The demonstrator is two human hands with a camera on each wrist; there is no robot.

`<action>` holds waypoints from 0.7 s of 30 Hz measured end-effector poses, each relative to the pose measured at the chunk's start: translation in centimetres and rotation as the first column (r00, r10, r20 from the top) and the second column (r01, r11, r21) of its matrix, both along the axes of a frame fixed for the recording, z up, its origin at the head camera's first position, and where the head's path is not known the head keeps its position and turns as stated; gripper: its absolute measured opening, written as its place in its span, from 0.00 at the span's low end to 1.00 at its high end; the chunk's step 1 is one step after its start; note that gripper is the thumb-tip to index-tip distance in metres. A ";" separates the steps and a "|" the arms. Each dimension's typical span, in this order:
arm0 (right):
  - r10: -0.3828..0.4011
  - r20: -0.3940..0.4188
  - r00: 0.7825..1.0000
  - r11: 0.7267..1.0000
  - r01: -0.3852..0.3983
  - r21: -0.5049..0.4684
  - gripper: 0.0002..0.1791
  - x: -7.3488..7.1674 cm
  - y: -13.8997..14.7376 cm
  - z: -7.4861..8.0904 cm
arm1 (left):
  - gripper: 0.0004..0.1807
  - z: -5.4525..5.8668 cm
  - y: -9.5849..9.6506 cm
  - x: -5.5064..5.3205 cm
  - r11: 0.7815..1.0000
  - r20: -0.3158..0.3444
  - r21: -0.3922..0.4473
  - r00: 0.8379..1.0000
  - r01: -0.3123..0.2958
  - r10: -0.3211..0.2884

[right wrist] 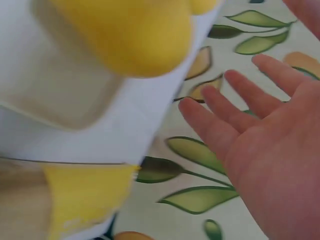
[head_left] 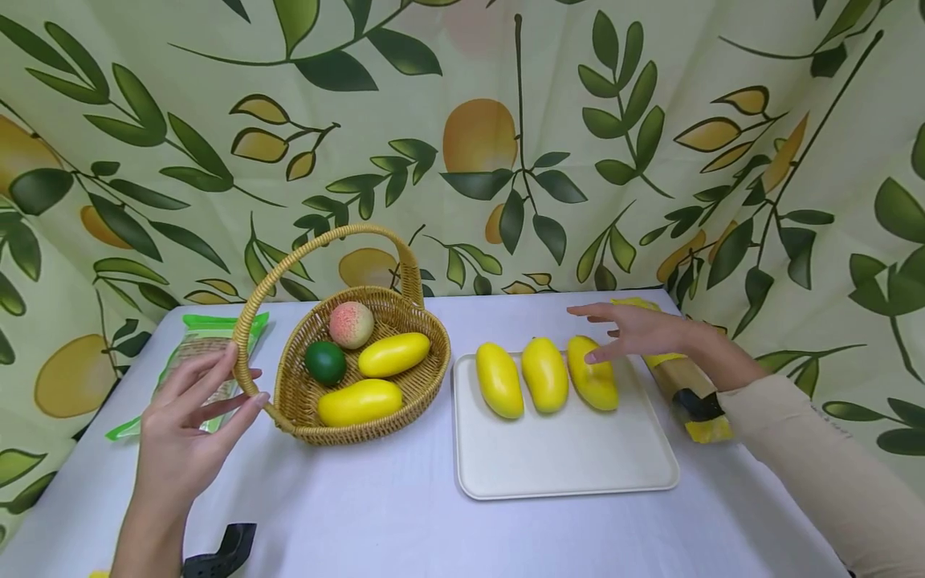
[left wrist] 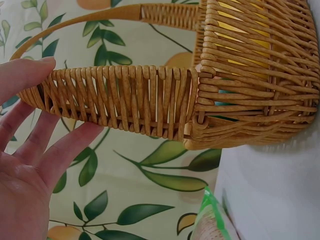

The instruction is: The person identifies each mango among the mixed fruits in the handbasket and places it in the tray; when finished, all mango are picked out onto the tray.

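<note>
Head view shows me the left hand (head_left: 179,425) pinching the handle (head_left: 412,279) of the basket (head_left: 347,434), probably to steady it, while the right hand (head_left: 639,327) (fingers extended, gripping nothing) hovers by the rightmost mango (head_left: 598,384) on the tray (head_left: 564,457).

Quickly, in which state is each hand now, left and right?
Left hand: holding the basket handle between thumb and fingers.
Right hand: open, holding nothing.

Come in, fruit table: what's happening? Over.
Left grip holds basket handle. Right grip empty, near three yellow fruits on tray. Nothing apparently in the way.
</note>
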State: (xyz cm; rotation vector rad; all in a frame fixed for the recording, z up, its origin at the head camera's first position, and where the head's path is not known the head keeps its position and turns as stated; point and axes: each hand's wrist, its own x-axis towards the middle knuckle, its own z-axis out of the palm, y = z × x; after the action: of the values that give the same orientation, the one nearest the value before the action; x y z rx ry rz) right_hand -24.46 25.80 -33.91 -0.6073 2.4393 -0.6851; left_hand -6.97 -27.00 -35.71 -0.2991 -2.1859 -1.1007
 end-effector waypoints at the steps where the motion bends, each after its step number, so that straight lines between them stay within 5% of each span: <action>1: 0.004 -0.012 1.000 1.000 -0.004 -0.009 0.48 0.0 -0.1 0.5 | 0.45 0.0 0.0 0.0 1.000 0.001 0.000 1.000 0.000 0.000; 9: 0.038 -0.063 0.997 0.993 -0.044 -0.105 0.48 -0.6 -1.7 3.2 | 0.45 0.0 -0.1 0.0 1.000 -0.005 -0.007 1.000 0.000 0.000; 21: 0.146 -0.095 0.985 0.974 -0.160 -0.159 0.43 -0.9 -5.5 4.5 | 0.44 0.0 -0.1 0.0 1.000 -0.004 -0.005 1.000 0.005 -0.005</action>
State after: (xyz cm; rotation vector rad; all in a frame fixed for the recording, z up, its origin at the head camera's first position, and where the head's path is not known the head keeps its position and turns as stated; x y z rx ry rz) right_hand -25.39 20.32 -29.40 -0.8966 2.3941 -0.8192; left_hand -6.98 -27.12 -35.76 -0.3083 -2.1859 -1.0968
